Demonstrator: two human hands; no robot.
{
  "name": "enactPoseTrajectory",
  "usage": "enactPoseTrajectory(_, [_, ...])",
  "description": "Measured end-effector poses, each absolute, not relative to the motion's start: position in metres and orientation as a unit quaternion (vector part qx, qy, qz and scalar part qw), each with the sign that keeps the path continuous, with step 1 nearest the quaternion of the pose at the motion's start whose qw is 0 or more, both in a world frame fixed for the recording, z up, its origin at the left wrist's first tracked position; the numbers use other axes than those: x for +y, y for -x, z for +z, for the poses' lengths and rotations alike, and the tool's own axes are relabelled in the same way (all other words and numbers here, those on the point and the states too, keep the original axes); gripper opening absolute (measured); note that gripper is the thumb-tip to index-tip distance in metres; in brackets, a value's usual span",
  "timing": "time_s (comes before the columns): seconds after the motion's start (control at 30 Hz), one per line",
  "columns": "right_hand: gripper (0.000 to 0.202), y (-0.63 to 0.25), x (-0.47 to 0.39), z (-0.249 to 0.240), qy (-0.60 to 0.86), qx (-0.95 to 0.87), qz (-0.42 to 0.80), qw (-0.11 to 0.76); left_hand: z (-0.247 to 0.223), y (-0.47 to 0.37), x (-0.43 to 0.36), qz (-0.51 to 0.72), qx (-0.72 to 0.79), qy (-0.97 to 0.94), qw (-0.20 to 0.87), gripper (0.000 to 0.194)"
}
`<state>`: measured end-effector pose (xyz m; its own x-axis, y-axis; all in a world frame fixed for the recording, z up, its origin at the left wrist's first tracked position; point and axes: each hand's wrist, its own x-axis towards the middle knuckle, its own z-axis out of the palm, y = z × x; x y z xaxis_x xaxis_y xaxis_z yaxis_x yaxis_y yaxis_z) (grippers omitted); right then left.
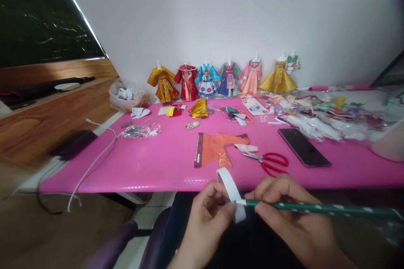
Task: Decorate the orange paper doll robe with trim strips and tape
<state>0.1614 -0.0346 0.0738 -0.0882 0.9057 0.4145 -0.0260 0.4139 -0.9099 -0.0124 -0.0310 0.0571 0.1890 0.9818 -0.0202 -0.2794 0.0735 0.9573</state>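
My left hand [211, 210] pinches a roll of white tape [232, 191] upright between thumb and fingers, just in front of the table's near edge. My right hand [290, 208] grips a long green rod with white dots [318, 208], which runs out to the right edge of the view. A short white piece lies between the rod's left end and the tape roll; whether it is a tip or loose tape I cannot tell. Beyond the hands, an orange doll garment piece with dark patterned bands [211, 151] lies flat on the table, next to red-handled scissors [265, 159].
A black phone [303, 147] lies on the pink table [151, 168]. Several small doll dresses [206, 82] on white stands line the wall. Plastic-bagged pieces [328, 122] are heaped at the right. A white cable [94, 164] trails off the left edge, near a clear bag [124, 96].
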Motion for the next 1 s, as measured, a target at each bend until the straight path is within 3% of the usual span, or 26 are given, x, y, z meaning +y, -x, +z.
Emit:
enactPoseTrajectory(0.2, [0.013, -0.17, -0.038, 0.076, 0.381, -0.653, 0.39, 0.525, 0.054, 0.015, -0.031, 0.499, 0.387, -0.461, 0.623, 0.015])
enactPoseTrajectory(0.47, [0.017, -0.159, -0.037, 0.074, 0.352, -0.657, 0.388, 0.543, 0.057, 0.014, -0.033, 0.492, 0.39, -0.47, 0.62, 0.015])
enactPoseTrajectory(1.0, [0.018, -0.162, -0.04, 0.07, 0.371, -0.698, 0.355, 0.499, 0.062, 0.01, -0.034, 0.48, 0.403, -0.489, 0.606, 0.01])
